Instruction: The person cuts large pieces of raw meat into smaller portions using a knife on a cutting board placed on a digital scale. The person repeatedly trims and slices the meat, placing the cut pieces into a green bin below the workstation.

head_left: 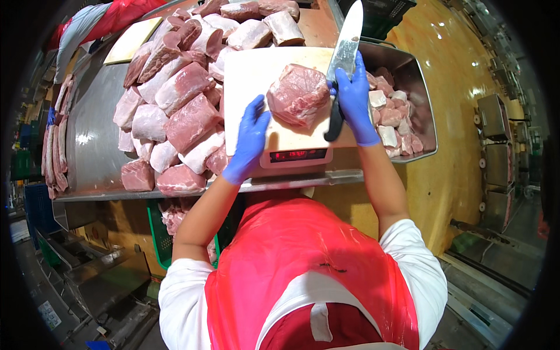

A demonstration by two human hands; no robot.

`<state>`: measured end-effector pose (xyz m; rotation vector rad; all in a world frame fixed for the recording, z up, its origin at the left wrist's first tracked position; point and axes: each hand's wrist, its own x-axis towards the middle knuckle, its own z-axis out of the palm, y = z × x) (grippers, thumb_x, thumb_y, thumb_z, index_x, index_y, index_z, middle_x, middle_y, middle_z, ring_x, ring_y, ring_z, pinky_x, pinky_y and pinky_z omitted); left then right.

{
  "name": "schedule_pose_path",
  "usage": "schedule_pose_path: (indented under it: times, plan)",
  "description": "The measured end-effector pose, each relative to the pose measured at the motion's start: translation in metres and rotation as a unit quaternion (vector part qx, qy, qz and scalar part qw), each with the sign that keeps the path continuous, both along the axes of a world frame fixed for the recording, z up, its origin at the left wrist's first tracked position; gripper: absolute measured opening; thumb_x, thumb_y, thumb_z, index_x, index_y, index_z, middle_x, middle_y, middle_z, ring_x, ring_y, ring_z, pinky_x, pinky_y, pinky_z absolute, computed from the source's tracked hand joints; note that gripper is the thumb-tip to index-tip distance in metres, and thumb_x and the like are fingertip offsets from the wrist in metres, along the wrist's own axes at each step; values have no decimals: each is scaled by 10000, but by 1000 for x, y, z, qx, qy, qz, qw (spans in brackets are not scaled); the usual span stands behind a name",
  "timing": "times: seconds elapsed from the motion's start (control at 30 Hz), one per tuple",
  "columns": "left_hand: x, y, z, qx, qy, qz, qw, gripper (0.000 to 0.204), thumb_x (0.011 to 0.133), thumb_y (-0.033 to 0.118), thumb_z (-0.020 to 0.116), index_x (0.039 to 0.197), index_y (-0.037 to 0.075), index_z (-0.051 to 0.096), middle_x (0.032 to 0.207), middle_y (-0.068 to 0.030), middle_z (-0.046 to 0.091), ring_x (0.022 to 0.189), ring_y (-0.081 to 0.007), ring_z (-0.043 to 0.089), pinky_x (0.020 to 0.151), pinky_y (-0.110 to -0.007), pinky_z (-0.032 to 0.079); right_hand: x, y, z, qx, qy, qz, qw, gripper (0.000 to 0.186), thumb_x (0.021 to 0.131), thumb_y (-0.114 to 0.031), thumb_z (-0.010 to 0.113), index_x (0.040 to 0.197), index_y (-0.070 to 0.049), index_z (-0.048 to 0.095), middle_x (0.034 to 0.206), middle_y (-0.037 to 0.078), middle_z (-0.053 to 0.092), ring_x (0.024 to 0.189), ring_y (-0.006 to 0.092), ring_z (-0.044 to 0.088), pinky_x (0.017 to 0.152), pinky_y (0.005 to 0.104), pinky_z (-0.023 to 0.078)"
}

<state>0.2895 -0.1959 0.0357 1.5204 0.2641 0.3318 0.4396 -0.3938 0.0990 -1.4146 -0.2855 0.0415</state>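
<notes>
A thick piece of raw meat [298, 95] rests on a white cutting board [245, 70], which lies on a scale with a lit red display [297, 155]. My left hand [252, 137], in a blue glove, is over the board's left edge with fingers stretched out, apart from the meat and holding nothing. In my right hand [354, 96], also blue-gloved, is a large knife [348, 41]. Its wide blade points up and away, and its black handle shows below my thumb. The right hand is just right of the meat; whether a fingertip touches it, I cannot tell.
Many large meat pieces [192, 122] are heaped left of and behind the board on a steel table [90, 140]. At the right stands a metal tub [429, 111] with smaller cut pieces. A green crate [163, 236] sits below the table edge. A person's sleeve [81, 35] shows far left.
</notes>
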Motion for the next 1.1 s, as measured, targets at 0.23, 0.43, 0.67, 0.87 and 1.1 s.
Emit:
schedule_pose_path:
  times: [0.23,0.43,0.67,0.87,1.1]
  plan:
    - [-50,7,41,270,-150,115,944,192,901,2,693,1089,33,672,1077,-70,639,910,-159,629,792,-286,503,-103,-29,30,-317,-96,173,928,619,984,-92,568,1568,-190,386,910,202,693,743,316,675,762,392,545]
    - [-50,-16,52,303,-187,148,923,155,864,-20,706,1009,33,691,969,-76,659,876,-175,621,761,-295,492,-95,-28,31,-381,-143,206,890,609,985,-130,549,1563,-208,372,1037,291,677,937,491,648,798,504,532]
    - [-70,-18,27,328,-138,191,915,177,862,-7,718,1032,34,689,948,-60,626,784,-129,583,716,-257,484,-143,-155,46,-540,-56,282,791,682,964,-51,528,1581,-267,336,1053,274,661,877,463,646,783,521,517]
    - [-10,-41,41,427,-128,109,888,189,843,19,732,1027,42,698,935,-77,642,843,-185,643,744,-310,524,-129,-150,71,-478,-26,202,854,668,982,-59,542,1590,-239,333,982,276,678,815,412,681,753,418,525]
    - [-8,-20,9,170,-32,85,981,105,852,51,724,928,-10,685,820,-76,695,730,-96,652,699,-268,549,-105,-20,30,-310,-179,177,917,648,985,-89,528,1589,-171,308,1066,277,677,898,464,674,794,504,524]
